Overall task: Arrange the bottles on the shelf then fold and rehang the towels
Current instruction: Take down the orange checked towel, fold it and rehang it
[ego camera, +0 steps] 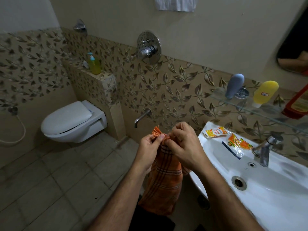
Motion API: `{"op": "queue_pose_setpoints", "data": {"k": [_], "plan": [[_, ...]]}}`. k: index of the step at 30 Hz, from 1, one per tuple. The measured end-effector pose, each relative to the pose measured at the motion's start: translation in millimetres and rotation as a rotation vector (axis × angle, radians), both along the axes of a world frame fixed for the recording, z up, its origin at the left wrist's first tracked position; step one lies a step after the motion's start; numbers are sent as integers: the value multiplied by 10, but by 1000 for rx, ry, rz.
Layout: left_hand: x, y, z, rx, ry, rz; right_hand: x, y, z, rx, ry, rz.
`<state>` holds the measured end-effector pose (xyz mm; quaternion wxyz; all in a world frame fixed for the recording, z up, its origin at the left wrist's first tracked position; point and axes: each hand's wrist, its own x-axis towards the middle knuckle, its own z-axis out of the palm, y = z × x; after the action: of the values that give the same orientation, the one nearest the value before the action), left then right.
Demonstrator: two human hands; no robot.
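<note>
The orange towel (164, 177) with dark plaid stripes hangs in a narrow bunch from both hands, its fringed top edge fanning up above the fingers. The left hand (149, 147) pinches that fringe between thumb and fingers; the right hand (182, 144) pinches the cloth just beside it, knuckles curled, so the grip sits at the very top and the rest drapes down between the forearms. It hangs just off the left rim of the white sink (216, 164), over open tiled floor. On the glass shelf (270, 109) above the sink stand a grey bottle (234, 85), a yellow bottle (265, 93) and a red bottle (296, 105) at the shelf's right end. A white towel (175, 4) hangs high on the wall. The toilet (71, 122) is well apart, left.
</note>
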<state>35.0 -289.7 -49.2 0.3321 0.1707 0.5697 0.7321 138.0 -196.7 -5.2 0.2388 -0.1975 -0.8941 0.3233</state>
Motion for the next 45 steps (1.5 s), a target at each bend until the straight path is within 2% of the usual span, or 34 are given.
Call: {"op": "queue_pose_setpoints", "data": {"k": [5, 10, 14, 22, 25, 30, 34, 37, 41, 45], "plan": [[-10, 5, 9, -7, 6, 0, -17, -14, 36, 23, -112, -7], [-9, 6, 10, -12, -9, 18, -36, 31, -17, -196, -85, -15], [19, 4, 41, 49, -115, -48, -83, 59, -62, -166, -104, -72], [-11, -105, 61, 134, -181, -229, -122, 47, -42, -154, -136, -125], [-27, -131, 12, 170, -129, -269, -112, 59, -44, -175, -136, -129], [-18, -114, -51, 151, -71, -225, -94, 54, -29, -202, -131, -100], [-9, -89, -1, 150, -78, -175, -60, 51, 30, -389, -85, 3], [-52, -73, 97, 98, -10, -85, -5, 57, 11, -546, -70, 66], [-150, -66, 257, -8, 153, 7, 63, 103, -126, -507, -133, 23], [-207, -73, 338, -39, 238, 44, 67, 155, -278, -464, -154, 3]]}}
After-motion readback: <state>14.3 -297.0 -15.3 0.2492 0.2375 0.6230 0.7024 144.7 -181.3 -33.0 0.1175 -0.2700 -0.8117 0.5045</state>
